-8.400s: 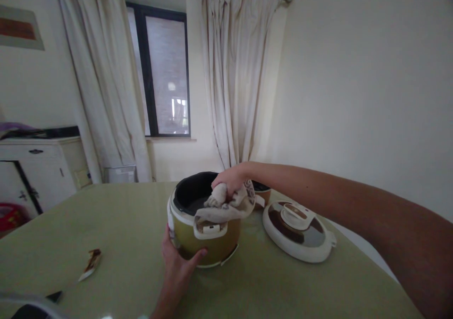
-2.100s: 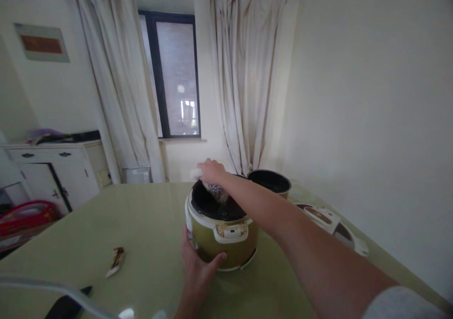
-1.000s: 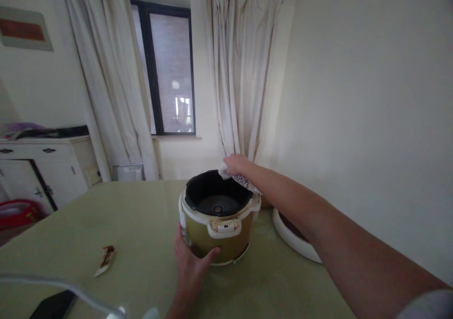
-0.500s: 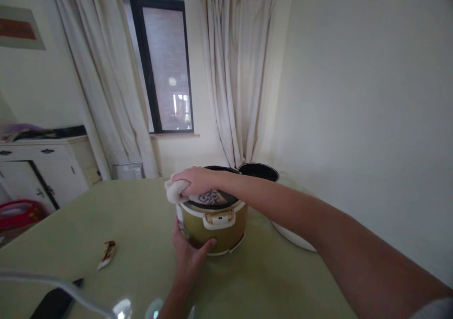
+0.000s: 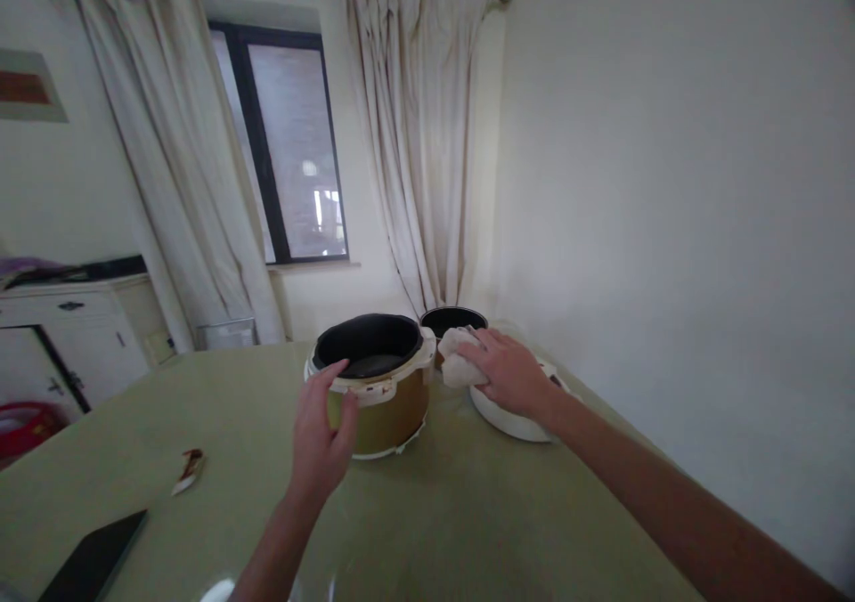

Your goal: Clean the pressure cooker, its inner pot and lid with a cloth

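Note:
A green and white cooker body [image 5: 394, 410] stands upright on the table with its top uncovered, showing the dark inside. My left hand [image 5: 324, 428] is at its front left, fingers apart near the rim; I cannot tell whether the fingertips touch it. To the right of the cooker, my right hand [image 5: 511, 370] is closed around a bunched white cloth [image 5: 460, 359], held in the air. Under that hand lies the white cooker lid [image 5: 508, 417], partly hidden by hand and forearm. A dark-lined inner pot [image 5: 454, 317] stands behind, at the cooker's right.
On the left of the pale green table [image 5: 233, 415] lie a small brown and white piece [image 5: 189, 470] and a flat dark object [image 5: 97, 553]. A wall [image 5: 668, 228] runs along the right side. A white cabinet [image 5: 67, 335] and red basket [image 5: 27, 428] are at left.
My right hand has lifted the cloth away from the cooker's rim and moved right, over the lid. My left hand has let go of the cooker's lower side and risen towards its rim.

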### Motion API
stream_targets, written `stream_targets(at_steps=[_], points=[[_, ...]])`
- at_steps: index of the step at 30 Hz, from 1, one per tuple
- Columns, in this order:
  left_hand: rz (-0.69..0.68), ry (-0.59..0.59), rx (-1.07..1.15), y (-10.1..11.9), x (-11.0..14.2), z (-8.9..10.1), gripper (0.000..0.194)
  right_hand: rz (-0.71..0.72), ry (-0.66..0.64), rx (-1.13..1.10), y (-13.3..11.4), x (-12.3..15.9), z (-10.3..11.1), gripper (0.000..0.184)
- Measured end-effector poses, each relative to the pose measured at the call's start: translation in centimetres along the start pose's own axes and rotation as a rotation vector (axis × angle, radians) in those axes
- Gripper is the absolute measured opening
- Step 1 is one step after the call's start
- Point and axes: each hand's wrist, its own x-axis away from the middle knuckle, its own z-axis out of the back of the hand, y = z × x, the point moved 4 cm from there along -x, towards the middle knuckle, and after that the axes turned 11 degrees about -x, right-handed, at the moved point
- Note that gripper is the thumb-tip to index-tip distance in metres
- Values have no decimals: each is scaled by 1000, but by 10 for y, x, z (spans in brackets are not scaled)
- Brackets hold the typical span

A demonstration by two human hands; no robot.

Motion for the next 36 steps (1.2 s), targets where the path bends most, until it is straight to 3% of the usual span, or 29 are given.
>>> stream_targets(at_steps=[2,4,5,8,11,15,19,25,27,31,33,36], points=[[-140,-244,-163,40,-32,-9,40,-127,-12,-114,2,39,-39,76],[-186,-524,-433,65,-55,-27,43,-134,-222,-257,-5,71,-82,80],[-193,-670,-552,71,-63,-39,47,-140,-281,-313,-8,83,-97,86],[-152,-857,-663,75,-77,-65,61,-152,-265,-417,-16,105,-120,83],[-146,-911,-704,68,-77,-81,58,-165,-151,-440,-16,115,-133,72],[-181,-920,-728,61,-73,-83,57,-157,-98,-446,-9,126,-158,76],[-241,-942,-702,59,-67,-71,65,-155,-71,-453,-4,133,-170,77],[-310,-1024,-611,56,-62,-44,61,-113,-37,-509,-6,136,-165,72],[-304,-1038,-597,56,-62,-39,72,-103,-24,-579,0,132,-161,67],[-312,-996,-530,62,-61,-43,106,-212,179,-653,34,96,-137,56],[-298,-989,-548,62,-59,-51,96,-263,258,-559,54,63,-122,54],[-292,-1028,-600,60,-55,-61,75,-281,200,-360,76,4,-114,49]])
